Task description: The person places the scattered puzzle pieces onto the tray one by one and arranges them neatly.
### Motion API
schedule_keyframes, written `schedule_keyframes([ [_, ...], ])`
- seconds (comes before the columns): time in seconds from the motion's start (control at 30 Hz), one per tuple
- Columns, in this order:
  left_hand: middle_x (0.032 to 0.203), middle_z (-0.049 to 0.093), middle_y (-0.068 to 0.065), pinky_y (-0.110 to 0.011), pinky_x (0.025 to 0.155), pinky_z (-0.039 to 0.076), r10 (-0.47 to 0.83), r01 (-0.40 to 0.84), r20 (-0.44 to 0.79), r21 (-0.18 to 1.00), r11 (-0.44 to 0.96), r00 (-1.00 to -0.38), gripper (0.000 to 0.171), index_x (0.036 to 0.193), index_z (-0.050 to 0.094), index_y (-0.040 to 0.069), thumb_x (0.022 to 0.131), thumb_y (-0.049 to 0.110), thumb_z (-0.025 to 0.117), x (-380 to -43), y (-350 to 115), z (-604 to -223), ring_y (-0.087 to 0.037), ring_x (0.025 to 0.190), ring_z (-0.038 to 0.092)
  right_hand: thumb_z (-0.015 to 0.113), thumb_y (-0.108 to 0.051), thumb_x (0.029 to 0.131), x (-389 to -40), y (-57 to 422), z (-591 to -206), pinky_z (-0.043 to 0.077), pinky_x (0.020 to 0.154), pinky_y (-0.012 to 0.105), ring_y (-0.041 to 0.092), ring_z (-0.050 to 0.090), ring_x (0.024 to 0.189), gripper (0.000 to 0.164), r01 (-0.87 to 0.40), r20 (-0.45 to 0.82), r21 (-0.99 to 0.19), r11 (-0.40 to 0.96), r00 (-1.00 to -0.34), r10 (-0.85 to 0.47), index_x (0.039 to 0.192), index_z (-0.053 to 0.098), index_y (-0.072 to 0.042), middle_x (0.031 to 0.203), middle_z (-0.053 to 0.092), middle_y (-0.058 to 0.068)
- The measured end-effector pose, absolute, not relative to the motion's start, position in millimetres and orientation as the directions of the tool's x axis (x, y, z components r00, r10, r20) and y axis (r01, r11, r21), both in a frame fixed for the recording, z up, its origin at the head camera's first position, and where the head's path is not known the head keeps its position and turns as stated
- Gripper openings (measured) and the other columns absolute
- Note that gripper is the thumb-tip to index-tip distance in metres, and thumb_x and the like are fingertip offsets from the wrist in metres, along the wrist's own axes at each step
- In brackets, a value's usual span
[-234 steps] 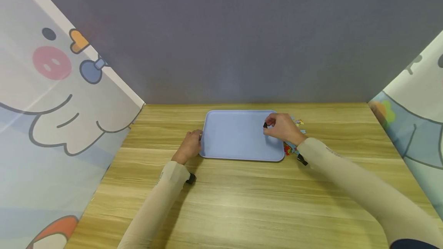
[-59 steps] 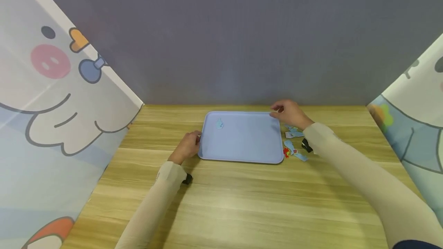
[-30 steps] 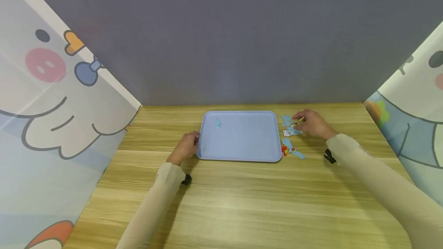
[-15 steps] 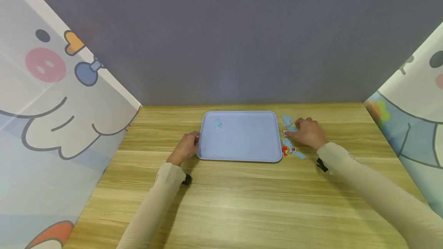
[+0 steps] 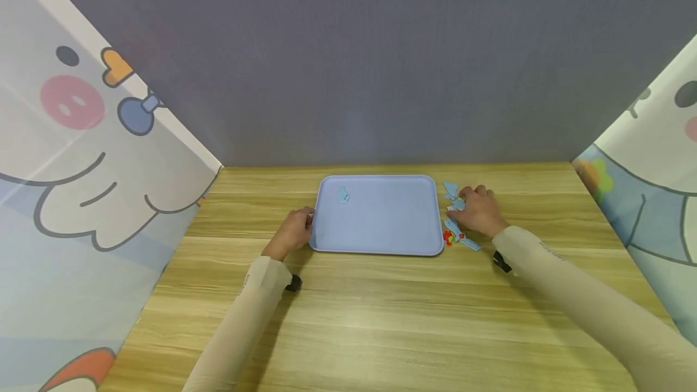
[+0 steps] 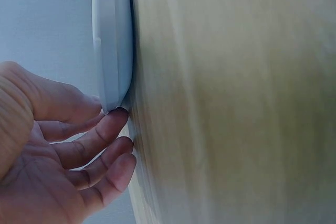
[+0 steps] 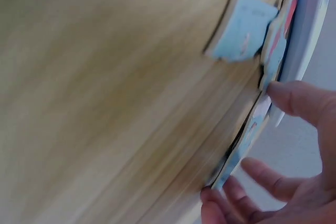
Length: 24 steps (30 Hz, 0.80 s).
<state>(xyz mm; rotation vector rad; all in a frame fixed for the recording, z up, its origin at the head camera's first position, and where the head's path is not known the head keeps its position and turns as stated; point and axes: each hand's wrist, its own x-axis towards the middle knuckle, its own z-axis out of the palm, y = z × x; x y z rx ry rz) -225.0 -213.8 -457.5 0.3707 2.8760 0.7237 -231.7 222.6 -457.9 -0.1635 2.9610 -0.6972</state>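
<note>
Right grip (image 5: 479,212): thumb (image 7: 286,98) at one end of blue piece (image 7: 240,142), fingertips (image 7: 214,213) at other, apparently pinching it lengthwise. Long axis thus runs thumb to fingertips. Piece on or just above tabletop (image 5: 370,319), just beside right edge of tray (image 5: 381,216); tray interior lies left of grip. Red piece (image 5: 448,236) near, toward person. Lone piece (image 5: 343,196) inside tray, far left corner. Left grip (image 5: 294,231), well apart, pinches tray's left edge.
</note>
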Motion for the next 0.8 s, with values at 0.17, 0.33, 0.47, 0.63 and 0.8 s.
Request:
schedule_keyframes([
  [0.17, 0.098, 0.061, -0.018, -0.038, 0.077, 0.051, 0.279, 0.206, -0.084, 0.480, 0.853, -0.957, 0.040, 0.128, 0.049, -0.010, 0.089, -0.005, 0.055, -225, -215, -458, -0.028, 0.090, 0.058, 0.070, -0.029, 0.082, -232, 226, -456, 0.032, 0.092, 0.060, 0.050, 0.034, 0.109, 0.064, -0.112, -0.046, -0.453, 0.884, -0.988, -0.149, 0.127, 0.045, 0.009, 0.122, 0.038, 0.037],
  [0.33, 0.098, 0.061, -0.018, -0.039, 0.079, 0.050, 0.279, 0.210, -0.077, 0.475, 0.854, -0.957, 0.040, 0.127, 0.049, -0.010, 0.088, -0.004, 0.056, -225, -215, -458, -0.030, 0.093, 0.057, 0.072, -0.036, 0.080, -231, 231, -456, 0.031, 0.090, 0.060, 0.053, 0.032, 0.108, 0.075, -0.064, -0.072, -0.433, 0.899, -0.992, -0.106, 0.129, 0.041, 0.012, 0.117, 0.039, 0.038],
  [0.47, 0.098, 0.061, -0.018, -0.039, 0.079, 0.050, 0.275, 0.206, -0.079, 0.479, 0.853, -0.958, 0.040, 0.127, 0.050, -0.009, 0.089, -0.004, 0.056, -225, -214, -459, -0.030, 0.094, 0.057, 0.071, -0.039, 0.080, -231, 233, -456, 0.031, 0.091, 0.060, 0.053, 0.034, 0.108, 0.077, -0.052, -0.082, -0.424, 0.904, -0.992, -0.096, 0.128, 0.043, 0.014, 0.116, 0.043, 0.038],
  [0.63, 0.099, 0.062, -0.018, -0.039, 0.079, 0.050, 0.280, 0.213, -0.072, 0.479, 0.852, -0.957, 0.039, 0.127, 0.050, -0.009, 0.089, -0.004, 0.056, -225, -214, -459, -0.030, 0.094, 0.058, 0.075, -0.031, 0.077, -231, 234, -454, 0.037, 0.089, 0.057, 0.051, 0.043, 0.105, 0.064, -0.095, 0.006, -0.473, 0.876, -0.995, -0.105, 0.116, 0.055, 0.014, 0.109, 0.054, 0.034],
  [0.8, 0.098, 0.062, -0.017, -0.038, 0.078, 0.050, 0.276, 0.210, -0.072, 0.474, 0.855, -0.958, 0.039, 0.127, 0.050, -0.009, 0.089, -0.004, 0.055, -226, -214, -460, -0.029, 0.093, 0.058, 0.076, -0.030, 0.076, -230, 235, -452, 0.043, 0.080, 0.053, 0.045, 0.050, 0.096, 0.052, -0.122, 0.065, -0.524, 0.843, -0.993, -0.103, 0.106, 0.062, 0.010, 0.098, 0.062, 0.027],
])
